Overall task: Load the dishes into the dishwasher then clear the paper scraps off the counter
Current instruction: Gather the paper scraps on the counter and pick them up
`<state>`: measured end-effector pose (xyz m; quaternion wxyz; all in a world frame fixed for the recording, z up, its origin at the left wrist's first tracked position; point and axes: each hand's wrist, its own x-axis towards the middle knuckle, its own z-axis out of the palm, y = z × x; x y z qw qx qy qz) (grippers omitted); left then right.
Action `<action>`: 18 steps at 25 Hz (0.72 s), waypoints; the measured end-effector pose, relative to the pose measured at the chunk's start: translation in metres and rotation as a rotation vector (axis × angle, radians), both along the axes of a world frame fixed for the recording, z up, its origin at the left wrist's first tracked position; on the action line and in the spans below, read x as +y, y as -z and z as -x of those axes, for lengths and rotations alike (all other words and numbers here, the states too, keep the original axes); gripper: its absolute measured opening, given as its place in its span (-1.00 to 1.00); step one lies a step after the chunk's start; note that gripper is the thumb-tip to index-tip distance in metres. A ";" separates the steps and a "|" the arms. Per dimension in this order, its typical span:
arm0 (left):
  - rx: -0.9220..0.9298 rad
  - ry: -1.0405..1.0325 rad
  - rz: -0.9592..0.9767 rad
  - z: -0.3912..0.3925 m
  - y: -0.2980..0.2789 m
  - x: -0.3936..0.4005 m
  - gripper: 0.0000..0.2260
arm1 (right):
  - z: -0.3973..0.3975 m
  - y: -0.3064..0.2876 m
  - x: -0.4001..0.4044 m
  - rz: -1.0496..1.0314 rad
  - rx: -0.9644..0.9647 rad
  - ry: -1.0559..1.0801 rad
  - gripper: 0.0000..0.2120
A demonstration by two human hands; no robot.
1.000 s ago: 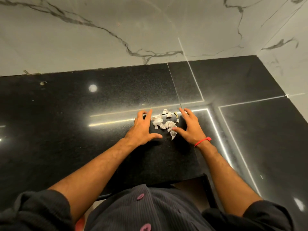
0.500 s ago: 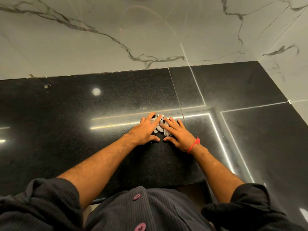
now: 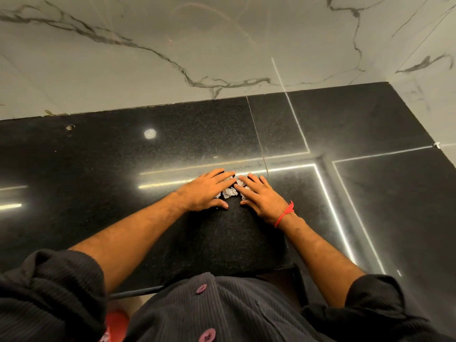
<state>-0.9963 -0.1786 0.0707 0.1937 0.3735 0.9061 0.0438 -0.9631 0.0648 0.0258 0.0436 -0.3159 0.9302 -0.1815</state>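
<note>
Black granite tabletop (image 3: 103, 193), paper scraps (image 3: 230, 191) now bunched into a tight heap mid-surface. Left hand (image 3: 207, 191) and right hand (image 3: 262, 197) closed in from both sides since a second ago, fingers straight, flat, pressing the heap. Gathering judged nearly done; scoop-up not yet begun. No dishes visible.

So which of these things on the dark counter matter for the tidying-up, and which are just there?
Part of the job:
- paper scraps, bunched between the hands
- left hand, flat on the counter
- right hand, flat on the counter
- black counter

Just there:
- red wrist thread
- marble wall
- small hole in the counter
</note>
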 end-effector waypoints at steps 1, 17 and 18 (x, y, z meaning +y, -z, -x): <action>-0.001 -0.009 -0.004 -0.008 0.001 -0.007 -0.26 | 0.000 0.003 0.000 0.025 0.047 -0.015 -0.51; 0.213 -0.262 -0.128 -0.056 0.015 -0.002 -0.42 | 0.004 0.001 0.003 0.145 0.218 0.026 -0.75; 0.222 -0.264 -0.146 -0.054 0.015 -0.001 -0.46 | 0.003 -0.004 0.007 0.085 0.198 0.016 -0.70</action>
